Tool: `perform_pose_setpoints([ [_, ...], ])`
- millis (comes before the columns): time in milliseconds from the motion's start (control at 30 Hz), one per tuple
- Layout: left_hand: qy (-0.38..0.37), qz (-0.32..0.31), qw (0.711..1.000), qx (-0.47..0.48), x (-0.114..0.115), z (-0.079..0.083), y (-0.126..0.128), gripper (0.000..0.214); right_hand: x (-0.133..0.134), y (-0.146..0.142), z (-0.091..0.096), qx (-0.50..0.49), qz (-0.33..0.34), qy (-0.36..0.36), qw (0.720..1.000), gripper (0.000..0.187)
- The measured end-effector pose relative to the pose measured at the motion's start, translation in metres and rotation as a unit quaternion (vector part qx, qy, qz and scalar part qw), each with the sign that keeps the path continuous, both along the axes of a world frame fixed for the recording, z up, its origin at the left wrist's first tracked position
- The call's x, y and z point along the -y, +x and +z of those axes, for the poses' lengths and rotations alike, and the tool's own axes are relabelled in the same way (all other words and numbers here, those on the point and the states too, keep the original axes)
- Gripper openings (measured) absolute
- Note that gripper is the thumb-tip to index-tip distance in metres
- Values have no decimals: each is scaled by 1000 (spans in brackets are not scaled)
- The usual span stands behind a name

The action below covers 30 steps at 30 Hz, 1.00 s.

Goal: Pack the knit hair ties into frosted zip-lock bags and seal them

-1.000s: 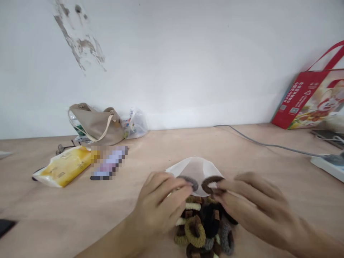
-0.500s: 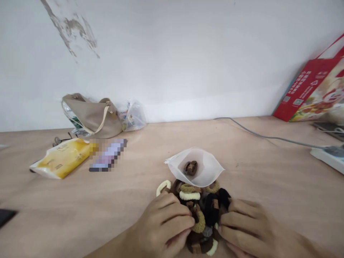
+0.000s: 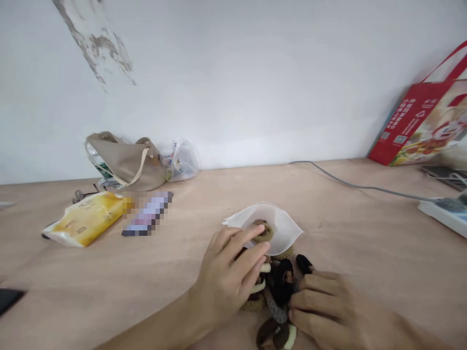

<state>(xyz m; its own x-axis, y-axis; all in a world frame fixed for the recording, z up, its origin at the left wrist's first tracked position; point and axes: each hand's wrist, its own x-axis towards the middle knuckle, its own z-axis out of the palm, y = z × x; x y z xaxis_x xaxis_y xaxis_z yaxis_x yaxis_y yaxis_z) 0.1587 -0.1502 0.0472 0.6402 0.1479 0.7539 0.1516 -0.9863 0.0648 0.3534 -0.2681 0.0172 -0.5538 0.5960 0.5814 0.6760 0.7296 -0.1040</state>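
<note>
A pile of several fuzzy hair ties (image 3: 279,284) in brown, black, olive and cream lies on the wooden table (image 3: 365,243) in front of me. Just behind it sits a small white translucent pouch (image 3: 282,228) with its mouth toward me. My left hand (image 3: 229,274) reaches to the pouch mouth, its fingertips pinching an olive-brown hair tie (image 3: 263,232) at the opening. My right hand (image 3: 328,308) rests at the pile's right side, fingers curled onto a grey hair tie (image 3: 275,311) and the dark ones near it.
At the back left stand a beige handbag (image 3: 124,163), a clear plastic bag (image 3: 180,163), a yellow packet (image 3: 85,218) and a blurred flat object (image 3: 148,218). A red gift bag (image 3: 423,126) leans on the wall at right. A grey cable (image 3: 350,184) runs to a white power strip (image 3: 443,214).
Both hands dropped from the pouch to the pile, leaving a brown tie inside. My left hand has since come back up to the pouch mouth with an olive-brown tie; my right stayed at the pile.
</note>
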Motion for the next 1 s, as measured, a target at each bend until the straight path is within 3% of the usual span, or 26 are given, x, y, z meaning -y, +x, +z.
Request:
perform_pose_setpoints([
  [67, -8, -3, 1000, -10, 0, 0, 3, 24, -1, 0, 2, 6, -4, -6, 1000, 29],
  [233, -14, -99, 992, -77, 10, -7, -14, 17, 9, 7, 12, -5, -14, 23, 1000, 37],
  [367, -28, -92, 993, -64, 14, -11, -26, 19, 16, 16, 17, -4, -66, 75, 995, 35],
  [467, -44, -70, 990, -114, 15, -13, -29, 21, 1, 17, 16, 39, -100, 98, 989, 31],
  [567, -30, -81, 986, -142, 15, -17, -29, 19, -15, 17, 9, 52, -87, 110, 989, 30],
  [700, -14, -98, 989, -112, 15, -22, -32, 15, -11, 25, -4, 48, -68, 77, 994, 29],
  [867, -6, -106, 994, 7, 16, -12, -34, 12, 7, 29, -14, 35, -169, 3, 985, 21],
  [1000, 35, -26, 999, 27, 9, 6, -16, 13, 6, 26, -19, 61, -176, -26, 982, 26],
])
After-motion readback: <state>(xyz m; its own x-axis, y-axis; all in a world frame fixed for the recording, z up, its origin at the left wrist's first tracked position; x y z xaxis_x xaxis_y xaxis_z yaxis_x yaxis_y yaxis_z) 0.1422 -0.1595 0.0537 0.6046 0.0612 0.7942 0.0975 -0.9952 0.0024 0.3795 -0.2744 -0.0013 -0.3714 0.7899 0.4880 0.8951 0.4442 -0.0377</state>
